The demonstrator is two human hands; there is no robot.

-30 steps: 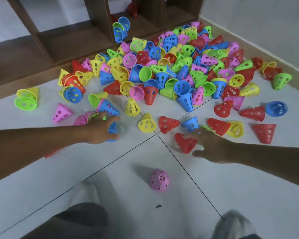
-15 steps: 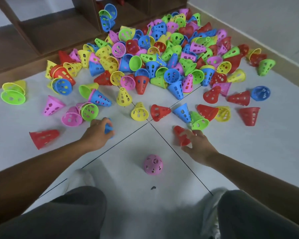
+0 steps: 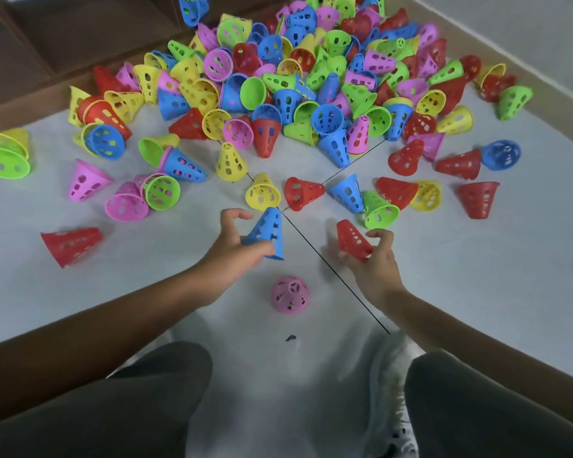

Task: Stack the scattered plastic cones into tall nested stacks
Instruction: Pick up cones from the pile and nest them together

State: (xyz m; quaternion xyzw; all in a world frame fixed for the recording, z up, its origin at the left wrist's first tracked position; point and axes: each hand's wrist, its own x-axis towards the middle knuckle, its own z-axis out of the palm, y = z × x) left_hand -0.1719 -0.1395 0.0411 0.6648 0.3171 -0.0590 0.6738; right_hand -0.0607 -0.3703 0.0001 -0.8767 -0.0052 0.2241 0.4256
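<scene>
A big heap of perforated plastic cones (image 3: 311,77) in red, blue, yellow, green and pink covers the far floor. My left hand (image 3: 235,249) grips a blue cone (image 3: 267,231) by its wide rim, tip pointing up and away. My right hand (image 3: 374,262) pinches a red cone (image 3: 353,241) near its base, tip tilted up to the left. Both cones are lifted off the floor. A single pink cone (image 3: 290,294) stands upright on the floor between and just below my hands.
Loose cones lie ahead of my hands: a yellow cone (image 3: 262,193), a red cone (image 3: 301,192), a blue cone (image 3: 348,192) and a green cone (image 3: 379,211). A red cone (image 3: 72,244) lies at left. Wooden shelving (image 3: 63,44) stands far left. My knees (image 3: 113,408) fill the bottom.
Both hands have pulled back from the pile towards me, the left lifting a blue cone and the right lifting a red cone off the floor, and they moved closer together.
</scene>
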